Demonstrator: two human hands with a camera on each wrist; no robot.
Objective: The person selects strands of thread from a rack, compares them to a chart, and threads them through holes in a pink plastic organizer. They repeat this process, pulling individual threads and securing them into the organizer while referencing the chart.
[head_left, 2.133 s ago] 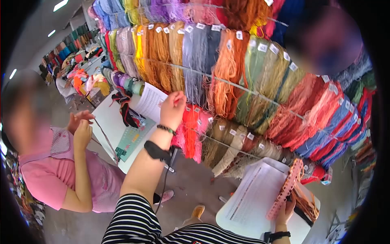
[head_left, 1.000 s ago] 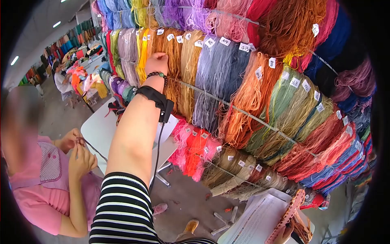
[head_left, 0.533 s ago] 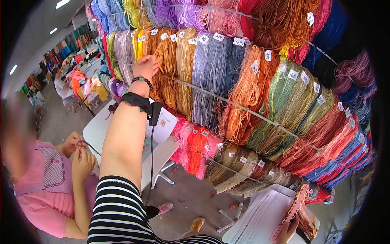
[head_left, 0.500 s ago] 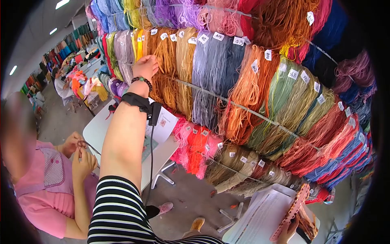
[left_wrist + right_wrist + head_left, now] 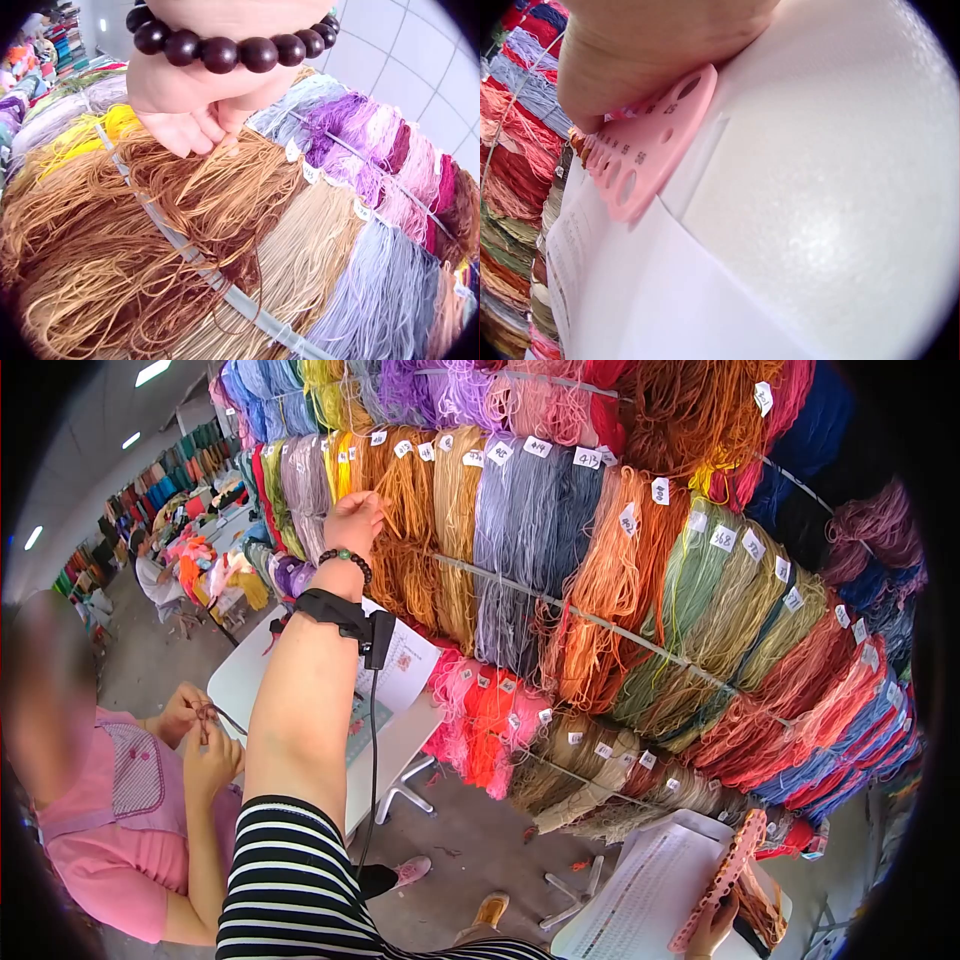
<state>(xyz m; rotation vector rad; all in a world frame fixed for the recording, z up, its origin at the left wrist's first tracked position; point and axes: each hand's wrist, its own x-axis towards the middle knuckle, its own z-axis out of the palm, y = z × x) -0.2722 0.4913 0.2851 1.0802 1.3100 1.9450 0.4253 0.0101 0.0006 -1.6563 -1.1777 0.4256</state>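
My left hand (image 5: pixel 352 525) is raised to the hanging brown embroidery thread (image 5: pixel 408 510). In the left wrist view its thumb and fingers pinch a few strands of the brown thread (image 5: pixel 247 176), above a grey rod that crosses the skeins. Low at the right, my right hand (image 5: pixel 712 928) grips a long pink thread organizer card (image 5: pixel 722 875) over papers on a white table. Rows of holes and printed numbers show on the pink card (image 5: pixel 654 146) in the right wrist view; my right hand (image 5: pixel 645 56) covers its upper part. Orange-brown threads (image 5: pixel 765 910) hang from the card.
Numbered skeins in many colours hang on rods ahead, such as the blue-grey thread (image 5: pixel 540 550) and orange thread (image 5: pixel 600 600). A person in pink (image 5: pixel 110 840) stands at left, working a dark cord. Printed sheets (image 5: pixel 650 880) lie at right; another white table (image 5: pixel 240 670) stands at left.
My left hand has risen from in front of the lower skeins to the brown thread and now pinches strands there. The right hand keeps holding the card. The head view has shifted slightly.
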